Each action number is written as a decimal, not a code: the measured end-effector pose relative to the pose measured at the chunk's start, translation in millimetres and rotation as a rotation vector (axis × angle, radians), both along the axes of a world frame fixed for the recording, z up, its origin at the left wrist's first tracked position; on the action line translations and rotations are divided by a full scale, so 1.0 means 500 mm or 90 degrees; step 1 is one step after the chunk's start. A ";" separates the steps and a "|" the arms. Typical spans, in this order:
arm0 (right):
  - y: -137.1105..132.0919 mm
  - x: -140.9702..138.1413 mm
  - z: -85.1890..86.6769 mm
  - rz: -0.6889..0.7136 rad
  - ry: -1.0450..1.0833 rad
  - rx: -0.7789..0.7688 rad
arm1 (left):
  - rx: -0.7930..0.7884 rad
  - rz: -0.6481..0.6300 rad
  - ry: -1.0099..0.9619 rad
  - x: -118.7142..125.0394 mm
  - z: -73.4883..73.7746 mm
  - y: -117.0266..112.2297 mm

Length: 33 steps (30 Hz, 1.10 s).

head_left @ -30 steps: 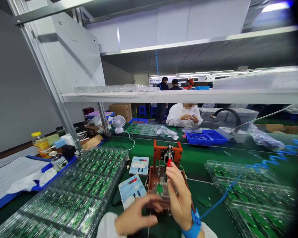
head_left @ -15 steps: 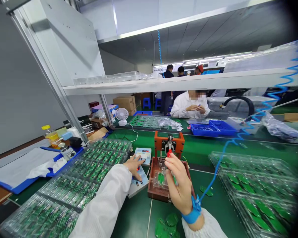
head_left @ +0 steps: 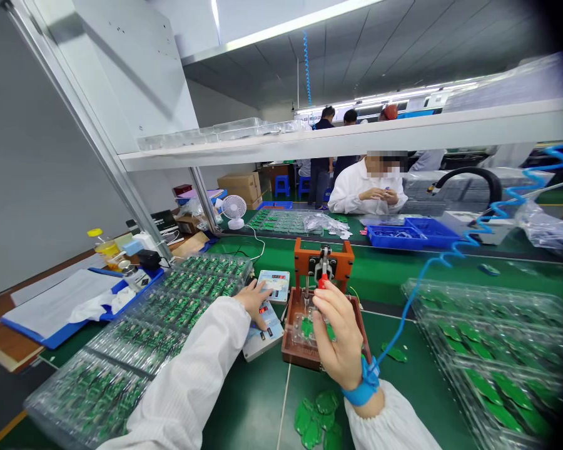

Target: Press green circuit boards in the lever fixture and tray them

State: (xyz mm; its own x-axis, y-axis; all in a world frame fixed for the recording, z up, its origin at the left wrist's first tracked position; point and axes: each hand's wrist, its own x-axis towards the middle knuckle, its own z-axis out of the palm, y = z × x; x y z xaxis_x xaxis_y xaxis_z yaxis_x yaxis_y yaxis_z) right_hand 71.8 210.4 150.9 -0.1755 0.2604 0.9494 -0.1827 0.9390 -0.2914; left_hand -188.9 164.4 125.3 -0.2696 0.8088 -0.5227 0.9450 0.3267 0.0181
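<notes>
Your hands are apart: left hand [head_left: 256,309] on the digital tester [head_left: 263,331], right hand [head_left: 338,337] at the red-tipped lever [head_left: 324,280], grip unclear. A green circuit board [head_left: 307,328] sits in the orange test fixture [head_left: 323,259]; full trays [head_left: 192,294] remain.

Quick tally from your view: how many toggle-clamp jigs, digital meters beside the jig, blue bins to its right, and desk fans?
Toggle-clamp jig: 1
Digital meters: 2
Blue bins: 2
Desk fan: 1
Total: 6
</notes>
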 end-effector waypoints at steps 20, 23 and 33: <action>0.005 0.000 -0.013 -0.003 -0.014 -0.001 | -0.047 -0.008 -0.014 -0.022 -0.015 -0.010; 0.003 0.000 -0.011 -0.002 -0.018 -0.002 | -0.040 -0.007 -0.015 -0.022 -0.025 -0.006; 0.003 0.002 -0.004 -0.008 -0.016 -0.002 | 0.151 0.061 0.023 0.100 0.078 -0.061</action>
State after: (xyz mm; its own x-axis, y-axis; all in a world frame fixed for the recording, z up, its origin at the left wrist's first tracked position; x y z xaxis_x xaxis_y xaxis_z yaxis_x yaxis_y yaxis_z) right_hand 72.8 211.7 148.9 -0.1968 0.2659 0.9437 -0.1635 0.9401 -0.2990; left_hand -138.8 134.0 164.2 -0.3655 0.8777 -0.3100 0.9114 0.4051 0.0722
